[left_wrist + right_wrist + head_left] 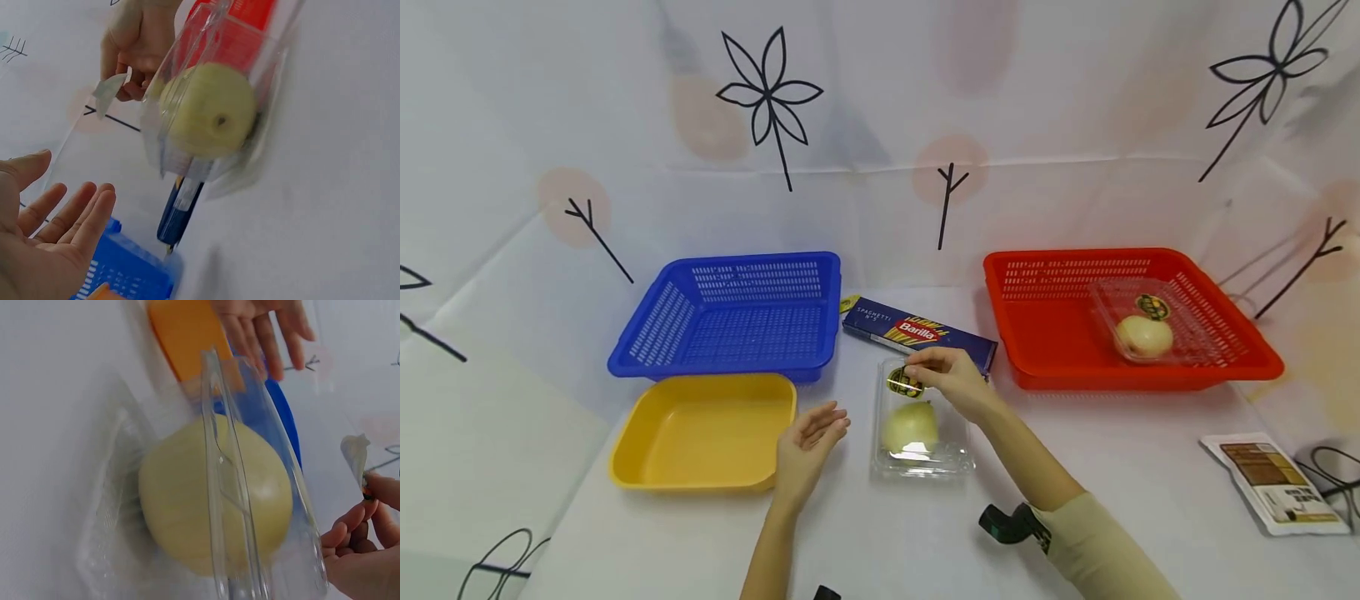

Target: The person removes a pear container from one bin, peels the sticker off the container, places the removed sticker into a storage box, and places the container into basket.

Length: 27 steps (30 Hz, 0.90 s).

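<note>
Two hands, both mine. My right hand (951,375) pinches the yellow-and-black round sticker (904,382) at the far end of the clear plastic clamshell box (921,421); the sticker's edge is lifted off the lid in the wrist views. My left hand (808,446) hovers open, palm turned toward the box, fingers relaxed, holding nothing, just beside the box's left side.

Two clear clamshell boxes, each with one pale yellow round fruit: one fruit (911,427) in the box on the white surface (925,533) before me, one (1144,336) in the second box (1142,321) inside the red perforated plastic basket (1052,333) on the right.

Two baskets: the red one, and one blue perforated plastic basket (730,321) on the left.

One yellow shallow plastic tray (703,433), in front of the blue basket.

One dark blue cardboard spaghetti box (917,333), lying flat between the baskets, just behind my right hand.

One flat printed pouch (1273,482), far right.
</note>
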Tool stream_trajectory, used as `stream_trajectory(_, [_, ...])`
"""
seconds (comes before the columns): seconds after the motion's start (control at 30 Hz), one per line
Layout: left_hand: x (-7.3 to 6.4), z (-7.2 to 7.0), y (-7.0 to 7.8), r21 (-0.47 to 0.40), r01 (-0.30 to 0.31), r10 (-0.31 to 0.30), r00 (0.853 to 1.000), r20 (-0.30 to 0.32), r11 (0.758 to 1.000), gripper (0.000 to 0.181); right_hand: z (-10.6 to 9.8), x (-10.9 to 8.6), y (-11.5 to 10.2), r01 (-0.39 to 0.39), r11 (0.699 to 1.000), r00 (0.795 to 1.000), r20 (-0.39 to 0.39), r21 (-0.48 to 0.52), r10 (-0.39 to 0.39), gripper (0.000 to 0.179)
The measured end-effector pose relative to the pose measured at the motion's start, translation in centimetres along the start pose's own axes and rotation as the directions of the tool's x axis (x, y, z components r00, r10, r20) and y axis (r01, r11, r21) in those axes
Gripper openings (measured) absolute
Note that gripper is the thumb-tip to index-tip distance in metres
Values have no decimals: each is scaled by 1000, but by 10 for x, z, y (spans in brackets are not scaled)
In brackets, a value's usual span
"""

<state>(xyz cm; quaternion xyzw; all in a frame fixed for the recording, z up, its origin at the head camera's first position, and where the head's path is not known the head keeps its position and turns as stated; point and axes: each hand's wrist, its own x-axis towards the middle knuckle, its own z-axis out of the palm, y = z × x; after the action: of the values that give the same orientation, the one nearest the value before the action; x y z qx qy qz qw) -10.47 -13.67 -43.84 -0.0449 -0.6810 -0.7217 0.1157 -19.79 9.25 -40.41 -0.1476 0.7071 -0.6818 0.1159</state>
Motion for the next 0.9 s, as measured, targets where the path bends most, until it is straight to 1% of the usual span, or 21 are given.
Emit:
stream_trajectory(0.07, [-3, -13, 7, -17, -68, 67, 997, -35, 998, 27, 6, 3, 0, 4, 1000, 1000, 20, -15, -4, 23])
stream_trajectory(0.1, [-4, -21, 9, -21, -100, 99, 993, -65, 995, 25, 10, 5, 1, 5, 1000, 1000, 30, -23, -4, 23])
stream_trajectory(0.17, [-5, -38, 12, -22, -162, 158, 978, -138, 987, 22, 17, 9, 1, 10, 999, 999, 52, -43, -8, 22])
stream_trajectory(0.2, [-5, -47, 13, -12, -185, 180, 967, -181, 983, 23, 21, 11, 0, 11, 998, 998, 60, -54, -7, 22])
stream_trajectory(0.23, [-5, -56, 14, 16, -203, 201, 953, -226, 979, 24, 25, 13, 0, 9, 998, 998, 67, -60, -4, 22])
stream_trajectory(0.3, [-5, -74, 16, 106, -207, 230, 919, -320, 973, 24, 32, 17, -2, 0, 997, 997, 77, -79, 6, 21])
stream_trajectory(0.37, [-4, -92, 18, 235, -168, 253, 879, -403, 957, 22, 40, 22, -3, -12, 995, 996, 82, -95, 20, 20])
stream_trajectory(0.4, [-3, -100, 19, 308, -133, 264, 860, -438, 942, 22, 44, 24, -3, -14, 995, 996, 85, -98, 23, 20])
stream_trajectory(0.47, [-2, -116, 19, 430, -58, 287, 823, -490, 901, 26, 52, 28, -3, -21, 994, 995, 92, -103, 30, 19])
stream_trajectory(0.53, [1, -131, 17, 511, 2, 309, 794, -523, 860, 27, 61, 32, -3, -25, 995, 994, 108, -101, 35, 19])
stream_trajectory(0.6, [6, -144, 15, 557, 43, 326, 772, -545, 829, 28, 69, 35, -3, -25, 995, 991, 127, -97, 38, 19])
stream_trajectory(0.63, [8, -149, 15, 571, 53, 335, 764, -552, 819, 28, 73, 35, -3, -28, 995, 990, 137, -92, 40, 19])
stream_trajectory(0.67, [9, -154, 14, 583, 61, 343, 758, -555, 810, 29, 76, 36, -3, -31, 995, 988, 146, -90, 44, 18])
stream_trajectory(0.7, [11, -158, 14, 594, 64, 350, 755, -554, 802, 28, 80, 37, -2, -29, 995, 987, 155, -91, 43, 18])
stream_trajectory(0.73, [12, -161, 13, 602, 62, 358, 754, -551, 796, 28, 83, 37, -2, -22, 996, 986, 164, -92, 37, 18])
stream_trajectory(0.77, [13, -163, 13, 610, 60, 360, 760, -541, 790, 28, 87, 38, -1, -11, 996, 985, 171, -93, 27, 17])
stream_trajectory(0.8, [13, -165, 14, 619, 57, 359, 772, -525, 783, 27, 90, 38, 0, 1, 996, 984, 177, -94, 16, 16])
stream_trajectory(0.83, [13, -165, 14, 621, 50, 353, 786, -508, 782, 26, 93, 38, 0, 10, 996, 983, 182, -94, 8, 16])
stream_trajectory(0.87, [12, -163, 15, 622, 42, 344, 802, -487, 782, 25, 96, 38, 1, 17, 995, 982, 189, -96, 2, 16])
stream_trajectory(0.9, [11, -160, 16, 618, 36, 329, 822, -465, 786, 25, 99, 38, 1, 20, 996, 981, 196, -91, -2, 16])
